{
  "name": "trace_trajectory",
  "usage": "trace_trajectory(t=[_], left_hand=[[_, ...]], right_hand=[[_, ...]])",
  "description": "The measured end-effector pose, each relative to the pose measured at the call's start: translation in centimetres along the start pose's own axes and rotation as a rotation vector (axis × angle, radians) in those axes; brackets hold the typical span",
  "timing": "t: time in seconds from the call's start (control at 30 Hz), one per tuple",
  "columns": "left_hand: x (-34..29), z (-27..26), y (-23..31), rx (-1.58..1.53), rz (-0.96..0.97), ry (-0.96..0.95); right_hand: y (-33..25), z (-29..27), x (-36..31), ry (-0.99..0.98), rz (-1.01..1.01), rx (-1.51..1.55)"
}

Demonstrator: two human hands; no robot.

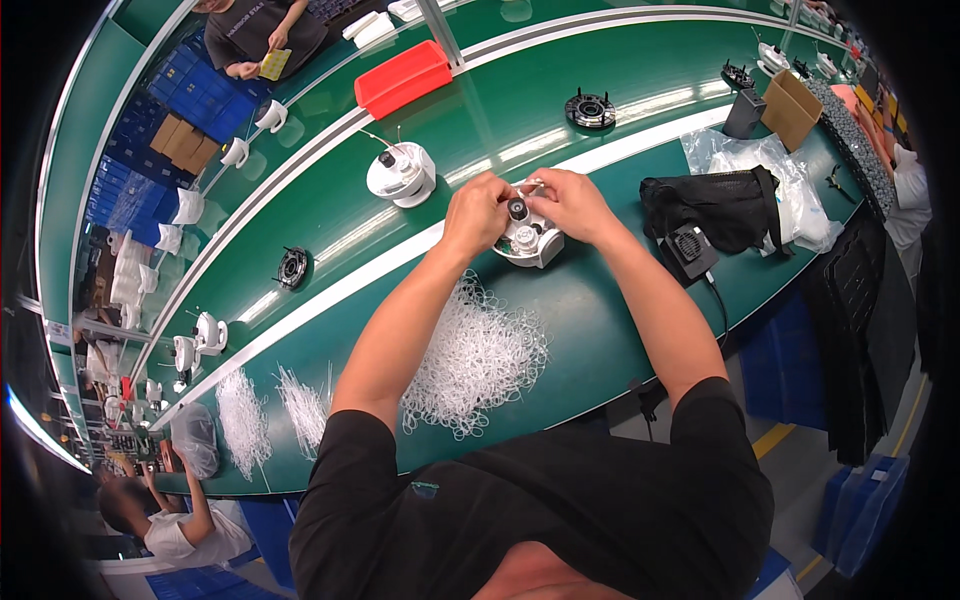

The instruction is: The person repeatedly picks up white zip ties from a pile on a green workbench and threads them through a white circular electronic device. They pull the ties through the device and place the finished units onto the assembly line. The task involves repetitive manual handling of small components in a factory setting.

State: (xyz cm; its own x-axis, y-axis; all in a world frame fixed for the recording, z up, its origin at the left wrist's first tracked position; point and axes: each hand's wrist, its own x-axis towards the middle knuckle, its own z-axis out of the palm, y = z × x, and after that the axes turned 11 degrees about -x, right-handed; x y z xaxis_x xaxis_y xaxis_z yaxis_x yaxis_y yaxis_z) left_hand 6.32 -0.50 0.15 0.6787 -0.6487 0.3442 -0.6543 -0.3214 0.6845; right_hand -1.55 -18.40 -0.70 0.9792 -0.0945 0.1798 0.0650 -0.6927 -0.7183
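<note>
White housing [545, 252] sits open side up at the far edge of the green workbench [590, 330]. Heap of white loops [480, 350] spreads from near the housing toward the bench's near edge; strands best kept clear of the open interior. Left hand [478, 215] has fingers curled in at the housing's left side; right hand [572, 205] bends thumb and forefinger in over the far right. Fingertips partly hidden: cannot tell what either one pinches, or whether the grip is closed. Judgement: brace the housing with one hand, work small parts with light fingertips of the other, avoid sideways pressure on the white round part [525, 237] and smaller black round part [517, 208].
</note>
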Motion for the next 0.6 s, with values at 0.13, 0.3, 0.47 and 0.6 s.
trace_trajectory(t=[0.13, 0.3, 0.47, 0.6], left_hand=[[-0.2, 0.1, -0.4, 0.039, 0.036, 0.039], [-0.5, -0.6, -0.8, 0.074, 0.08, 0.139], [-0.8, -4.4, -3.4, -0.235, -0.272, 0.308], [-0.6, -7.8, -6.9, -0.146, -0.325, 0.676]], right_hand=[[0.8, 0.6, 0.7, 0.095, -0.211, -0.237], [-0.4, -0.6, 0.1, 0.06, -0.198, -0.414], [-0.8, -2.4, 0.2, -0.205, 0.039, -0.391], [-0.7, -3.2, 1.1, -0.079, 0.102, -0.255]])
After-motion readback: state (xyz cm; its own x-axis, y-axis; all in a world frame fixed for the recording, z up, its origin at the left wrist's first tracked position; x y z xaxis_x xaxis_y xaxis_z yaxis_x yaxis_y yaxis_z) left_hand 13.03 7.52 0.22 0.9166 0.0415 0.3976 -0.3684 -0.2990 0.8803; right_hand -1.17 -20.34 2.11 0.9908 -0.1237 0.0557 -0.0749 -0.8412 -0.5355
